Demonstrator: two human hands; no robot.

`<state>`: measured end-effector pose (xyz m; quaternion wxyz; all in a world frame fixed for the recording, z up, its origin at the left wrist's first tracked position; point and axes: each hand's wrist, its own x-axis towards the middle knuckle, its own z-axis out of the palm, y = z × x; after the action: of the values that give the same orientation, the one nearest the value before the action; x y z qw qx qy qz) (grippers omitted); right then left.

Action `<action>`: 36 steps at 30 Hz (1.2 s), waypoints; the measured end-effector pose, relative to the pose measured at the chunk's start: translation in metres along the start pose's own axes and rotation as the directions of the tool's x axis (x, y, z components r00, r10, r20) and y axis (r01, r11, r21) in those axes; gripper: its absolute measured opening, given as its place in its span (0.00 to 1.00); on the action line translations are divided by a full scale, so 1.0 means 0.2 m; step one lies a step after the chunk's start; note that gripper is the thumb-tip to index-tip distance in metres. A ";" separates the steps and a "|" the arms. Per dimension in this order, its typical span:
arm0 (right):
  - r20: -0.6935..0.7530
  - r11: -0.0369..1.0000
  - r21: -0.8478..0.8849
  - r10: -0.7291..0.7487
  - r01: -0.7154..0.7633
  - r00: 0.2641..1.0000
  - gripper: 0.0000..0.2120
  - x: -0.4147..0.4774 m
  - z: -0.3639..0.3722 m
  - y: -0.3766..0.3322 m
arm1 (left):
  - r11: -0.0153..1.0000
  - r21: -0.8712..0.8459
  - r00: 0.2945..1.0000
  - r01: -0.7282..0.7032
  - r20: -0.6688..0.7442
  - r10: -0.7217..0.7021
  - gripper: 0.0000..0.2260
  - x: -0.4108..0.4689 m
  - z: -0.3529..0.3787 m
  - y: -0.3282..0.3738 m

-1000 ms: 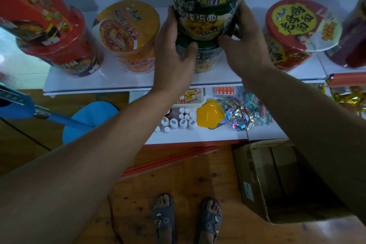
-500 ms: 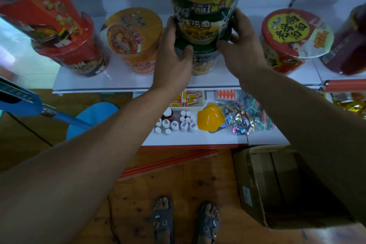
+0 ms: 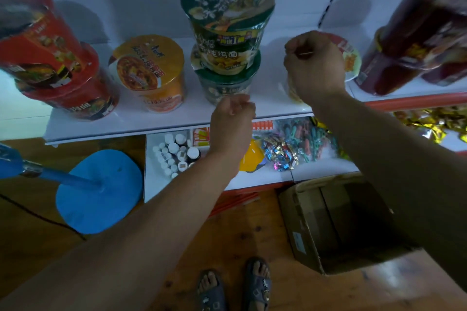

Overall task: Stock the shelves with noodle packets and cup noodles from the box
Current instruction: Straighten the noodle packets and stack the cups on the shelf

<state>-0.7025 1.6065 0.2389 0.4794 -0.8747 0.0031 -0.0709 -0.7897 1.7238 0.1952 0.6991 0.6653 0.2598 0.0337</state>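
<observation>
Two green cup noodles stand stacked on the white shelf [image 3: 161, 121], the upper cup [image 3: 227, 7] on the lower cup [image 3: 226, 83]. My left hand [image 3: 233, 121] hangs just in front of the lower cup, fingers loosely curled, holding nothing. My right hand [image 3: 314, 68] is curled into a fist to the right of the stack, apart from it and holding nothing. It partly hides a red-lidded cup [image 3: 352, 59]. A yellow cup [image 3: 151, 70] stands left of the stack. The cardboard box [image 3: 303, 225] lies open on the floor at lower right, its inside dark.
Stacked red cups [image 3: 55, 63] fill the shelf's left end and dark red cups [image 3: 417, 40] its right end. The lower shelf [image 3: 316, 166] carries small white-capped bottles [image 3: 171, 156] and wrapped sweets [image 3: 280, 153]. A blue stand base [image 3: 101, 192] sits on the wooden floor. My sandalled feet [image 3: 235, 288] are below.
Both hands have let go of the green cup stack and drawn back from it, the left downward, the right to the right. The stack stays in place.
</observation>
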 end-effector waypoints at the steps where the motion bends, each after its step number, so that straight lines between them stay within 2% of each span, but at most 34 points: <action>1: -0.030 0.999 -0.039 -0.007 0.006 1.000 0.08 0.00 -0.03 0.00 | 0.999 -0.004 0.997 0.045 0.062 -0.045 0.06 0.00 0.03 0.01; 4: -0.102 0.989 -0.139 0.030 -0.044 0.994 0.05 0.01 -0.14 0.06 | 0.993 0.027 0.977 0.114 0.180 -0.117 0.03 0.01 0.14 0.03; 5: -0.128 0.984 -0.158 0.057 -0.077 0.990 0.06 0.01 -0.18 0.11 | 0.992 0.038 0.971 0.118 0.205 -0.123 0.06 0.01 0.17 0.03; 8: -0.230 0.982 -0.135 0.100 -0.133 0.968 0.09 0.03 -0.32 0.24 | 0.991 0.114 0.963 0.066 0.251 -0.093 0.23 0.03 0.29 0.03; 10: -0.248 0.983 -0.107 0.118 -0.149 0.962 0.11 0.06 -0.37 0.33 | 0.990 0.140 0.960 0.019 0.275 -0.057 0.24 0.06 0.38 0.02; 12: -0.210 0.978 -0.007 0.202 -0.208 0.957 0.13 0.10 -0.38 0.41 | 0.990 0.142 0.965 -0.017 0.261 -0.021 0.26 0.11 0.47 0.03; 14: -0.100 0.937 0.209 0.305 -0.280 0.947 0.09 0.16 -0.37 0.46 | 0.991 0.122 0.978 -0.063 0.208 0.037 0.31 0.15 0.55 0.05; 16: 0.022 0.874 0.371 0.331 -0.315 0.943 0.05 0.20 -0.35 0.51 | 0.992 0.098 0.990 -0.083 0.126 0.070 0.34 0.21 0.62 0.03; 17: 0.060 0.857 0.414 0.312 -0.308 0.948 0.03 0.22 -0.34 0.53 | 0.993 0.081 0.993 -0.084 0.094 0.077 0.32 0.24 0.65 0.02; 20: 0.104 0.869 0.421 0.239 -0.260 0.965 0.05 0.28 -0.32 0.57 | 0.992 0.040 0.993 -0.116 0.039 0.114 0.18 0.32 0.68 0.01; 22: 0.153 0.879 0.399 0.217 -0.261 0.964 0.06 0.33 -0.31 0.56 | 0.991 0.046 0.992 -0.124 -0.002 0.124 0.14 0.38 0.69 0.03; 26: 0.205 0.880 0.384 0.214 -0.280 0.955 0.07 0.39 -0.28 0.57 | 0.993 0.072 0.995 -0.097 -0.016 0.099 0.14 0.40 0.68 0.03; 30: 0.251 0.884 0.388 0.170 -0.261 0.953 0.04 0.43 -0.27 0.57 | 0.998 -0.017 0.997 -0.055 -0.052 0.054 0.14 0.37 0.64 -0.04; 33: 0.263 0.882 0.393 0.162 -0.259 0.951 0.08 0.46 -0.26 0.56 | 0.999 -0.038 0.997 -0.017 -0.071 0.014 0.21 0.35 0.63 -0.04; 36: 0.305 0.866 0.422 0.145 -0.270 0.941 0.09 0.47 -0.27 0.56 | 0.996 -0.072 0.998 -0.044 -0.046 0.040 0.26 0.38 0.62 0.01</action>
<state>-0.6101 1.4946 0.1854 0.6726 -0.7331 0.0173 0.0994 -0.6723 1.6405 0.1699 0.7161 0.6437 0.2600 0.0728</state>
